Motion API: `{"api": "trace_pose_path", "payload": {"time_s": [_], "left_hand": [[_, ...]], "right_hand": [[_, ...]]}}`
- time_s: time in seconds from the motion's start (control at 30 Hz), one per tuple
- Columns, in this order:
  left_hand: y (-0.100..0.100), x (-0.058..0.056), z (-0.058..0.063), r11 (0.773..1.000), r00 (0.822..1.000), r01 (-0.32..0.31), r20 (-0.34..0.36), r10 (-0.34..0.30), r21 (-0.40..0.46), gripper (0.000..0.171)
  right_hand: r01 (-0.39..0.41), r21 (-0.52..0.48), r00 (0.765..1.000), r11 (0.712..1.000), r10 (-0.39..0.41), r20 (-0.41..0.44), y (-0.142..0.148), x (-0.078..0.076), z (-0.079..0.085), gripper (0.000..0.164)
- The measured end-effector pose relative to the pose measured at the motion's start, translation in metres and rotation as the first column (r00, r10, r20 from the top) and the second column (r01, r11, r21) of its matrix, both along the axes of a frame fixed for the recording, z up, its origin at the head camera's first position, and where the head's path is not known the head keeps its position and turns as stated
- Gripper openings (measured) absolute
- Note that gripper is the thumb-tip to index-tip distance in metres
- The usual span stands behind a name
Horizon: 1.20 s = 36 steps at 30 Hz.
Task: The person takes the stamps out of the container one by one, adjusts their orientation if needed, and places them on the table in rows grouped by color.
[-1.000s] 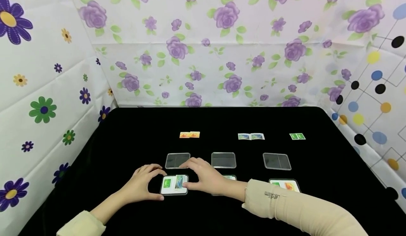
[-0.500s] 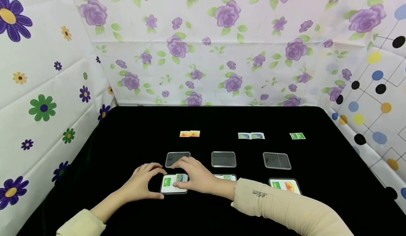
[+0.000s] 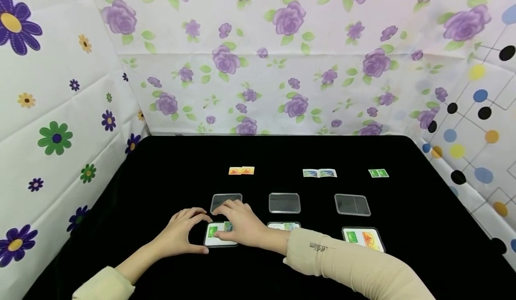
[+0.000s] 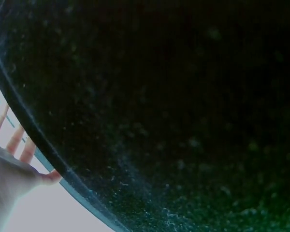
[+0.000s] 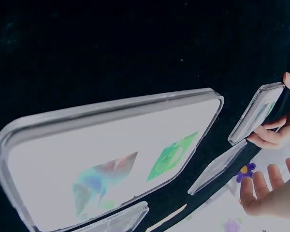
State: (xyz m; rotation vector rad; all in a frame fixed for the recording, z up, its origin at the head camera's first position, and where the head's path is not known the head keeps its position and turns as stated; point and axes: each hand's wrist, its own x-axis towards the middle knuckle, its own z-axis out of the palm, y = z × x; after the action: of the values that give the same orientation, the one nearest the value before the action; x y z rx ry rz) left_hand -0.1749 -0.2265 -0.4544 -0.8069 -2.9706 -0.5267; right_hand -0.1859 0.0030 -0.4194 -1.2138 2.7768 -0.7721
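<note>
My left hand [image 3: 183, 235] spans the left side of a clear plastic case [image 3: 221, 245], its fingertips at the upper corner and its thumb at the lower one. The case's white insert bears a green stamp [image 3: 212, 231] and a blue landscape stamp [image 3: 227, 226], the latter partly hidden by my right hand [image 3: 243, 224]. That hand reaches over the case from the right, thumb and fingers spread apart; in the right wrist view its fingers [image 5: 261, 183] look loose and hold nothing. In the left wrist view the left hand [image 4: 14, 169] shows small at the edge.
A middle case [image 5: 111, 159] with stamps and a right case [image 3: 364, 239] with green and orange stamps share the front row. Behind lie clear lids [image 3: 284, 203]. Farther back are orange stamps [image 3: 241, 170], blue stamps [image 3: 320, 173] and green stamps [image 3: 378, 173] on black cloth [image 3: 181, 156].
My right hand has slid left across the case, its thumb from the blue stamp to near the green one, uncovering more of the middle case. The left hand has stayed in place.
</note>
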Motion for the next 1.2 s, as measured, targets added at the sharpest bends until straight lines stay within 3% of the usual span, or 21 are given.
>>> {"api": "trace_pose_path", "payload": {"time_s": [0.27, 0.6, 1.2], "left_hand": [[0.000, -0.001, -0.002, 1.000, 0.999, 0.001, -0.041, -0.001, 0.001, 0.070], [-0.001, 0.001, -0.005, 1.000, 0.999, 0.008, -0.039, -0.008, 0.008, 0.069], [0.000, 0.001, -0.004, 1.000, 1.000, -0.001, -0.030, 0.001, 0.001, 0.069]], "right_hand": [[0.006, 0.023, 1.000, 1.000, -0.006, 0.005, -0.007, 0.002, -0.005, 0.044], [0.050, 0.049, 0.998, 0.998, -0.052, 0.046, -0.010, 0.005, -0.015, 0.046], [0.121, 0.069, 0.992, 0.990, -0.123, 0.033, -0.019, 0.011, -0.021, 0.047]]}}
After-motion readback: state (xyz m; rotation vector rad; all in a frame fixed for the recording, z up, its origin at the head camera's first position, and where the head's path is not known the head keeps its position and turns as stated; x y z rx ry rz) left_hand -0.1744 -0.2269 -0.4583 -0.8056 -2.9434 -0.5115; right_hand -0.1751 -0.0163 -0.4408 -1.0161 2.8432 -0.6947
